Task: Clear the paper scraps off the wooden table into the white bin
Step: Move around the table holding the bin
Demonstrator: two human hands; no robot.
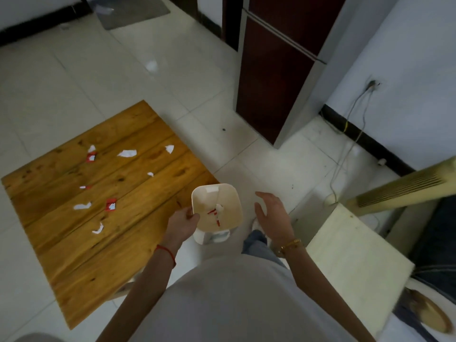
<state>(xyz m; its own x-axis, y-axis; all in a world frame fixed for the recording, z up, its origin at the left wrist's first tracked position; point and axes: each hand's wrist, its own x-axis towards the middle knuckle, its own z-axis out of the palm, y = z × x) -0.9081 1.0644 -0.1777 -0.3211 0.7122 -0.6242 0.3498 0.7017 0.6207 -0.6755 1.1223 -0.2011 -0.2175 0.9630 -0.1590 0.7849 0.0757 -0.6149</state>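
**Bin held at table corner, most scraps not yet cleared**

The white bin (216, 207) sat lower centre of the frame, at the right-hand corner of the wooden table (103, 255), which filled the left-centre. The left hand (183, 224) pinched the bin's near-left rim, thumb and fingers closed on the edge. The right hand (272, 214) hovered just right of the bin, fingers spread and loosely curled, holding nothing, not touching the bin as far as could be seen.

Inside the bin a few white and red bits (217, 212) already lay on the bottom. So some clearing was done, by the look of it.

On the table the paper scraps (98, 183) were scattered across the left-centre: a white sliver with a red-and-white piece (90, 155) toward the upper left, two white pieces (127, 153) (169, 148) along the far planks, a small white fleck mid-table, a tiny red-white bit, a white strip (82, 206), another red-and-white piece (111, 204) and a curled white scrap (98, 229) nearest the person. All well apart from the bin.

Step in hand, judged: positioning or steadying the bin beside the table edge between pickups. Task roughly early-to-middle; most scraps remained.

Next move probably called for the free right hand to reach left across to the nearest scraps, either pinching them up or sweeping them toward the corner, with the bin rim held below the table edge to catch them. Thin flat bits may need a fingernail or slide to lift.
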